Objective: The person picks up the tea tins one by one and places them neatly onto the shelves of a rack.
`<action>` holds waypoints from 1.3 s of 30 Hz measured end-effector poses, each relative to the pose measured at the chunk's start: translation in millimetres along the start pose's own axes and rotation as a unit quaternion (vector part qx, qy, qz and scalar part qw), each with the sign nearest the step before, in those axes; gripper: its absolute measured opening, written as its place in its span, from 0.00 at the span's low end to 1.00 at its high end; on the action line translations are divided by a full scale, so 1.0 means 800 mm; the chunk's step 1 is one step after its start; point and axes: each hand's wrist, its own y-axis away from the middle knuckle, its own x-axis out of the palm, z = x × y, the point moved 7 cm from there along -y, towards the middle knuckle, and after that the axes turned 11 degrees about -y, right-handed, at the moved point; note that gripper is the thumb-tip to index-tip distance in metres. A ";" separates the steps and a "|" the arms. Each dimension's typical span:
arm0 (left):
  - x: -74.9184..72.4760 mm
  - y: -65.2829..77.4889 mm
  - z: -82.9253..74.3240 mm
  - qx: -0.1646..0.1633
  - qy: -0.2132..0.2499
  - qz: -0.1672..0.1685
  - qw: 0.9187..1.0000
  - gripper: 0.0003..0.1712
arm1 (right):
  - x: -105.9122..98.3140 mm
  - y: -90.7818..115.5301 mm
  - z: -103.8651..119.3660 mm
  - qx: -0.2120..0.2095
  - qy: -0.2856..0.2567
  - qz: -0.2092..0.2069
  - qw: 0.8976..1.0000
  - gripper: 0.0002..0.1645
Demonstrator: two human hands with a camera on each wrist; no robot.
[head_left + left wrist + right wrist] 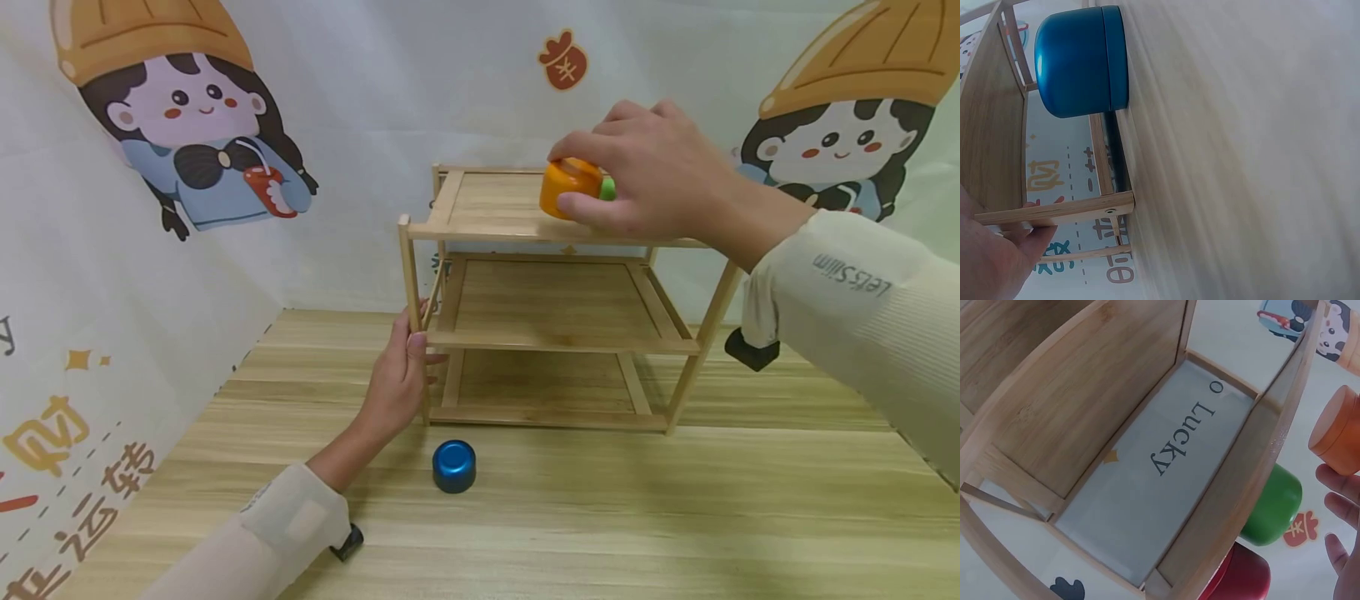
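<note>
A small orange lidded canister (568, 188) is pinched between the thumb and fingers of my right hand (660, 175), over the top shelf of a three-tier wooden rack (562, 342). Behind it on that shelf a green canister (608, 189) peeks out, mostly covered by the hand. The right wrist view shows the green canister (1274, 506) beside a red canister (1244, 575) on the top shelf. My left hand (397, 379) grips the rack's front left post, thumb in front. A blue metallic canister (454, 467) stands on the table in front of the rack's left side.
The rack's middle shelf (555, 300) and bottom shelf (540, 383) are bare wood panels in frames. A wood-grain table (600, 517) lies under the rack. A printed white backdrop (375, 100) with cartoon figures hangs close behind and along the left.
</note>
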 end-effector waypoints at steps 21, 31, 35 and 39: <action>-0.007 0.007 -0.030 -0.020 0.026 0.012 0.999 0.26 | 0.026 -0.017 -0.016 0.027 0.014 0.036 0.999 0.31; -0.011 0.008 -0.040 -0.018 0.021 0.013 1.000 0.27 | 0.032 -0.019 -0.020 0.039 0.028 0.045 0.998 0.31; -0.011 0.008 -0.040 -0.019 0.022 0.012 0.999 0.27 | 0.035 -0.017 -0.023 0.046 0.031 0.055 0.997 0.31; -0.011 0.008 -0.039 -0.021 0.020 0.011 1.000 0.26 | 0.038 -0.017 -0.024 0.049 0.031 0.059 0.997 0.31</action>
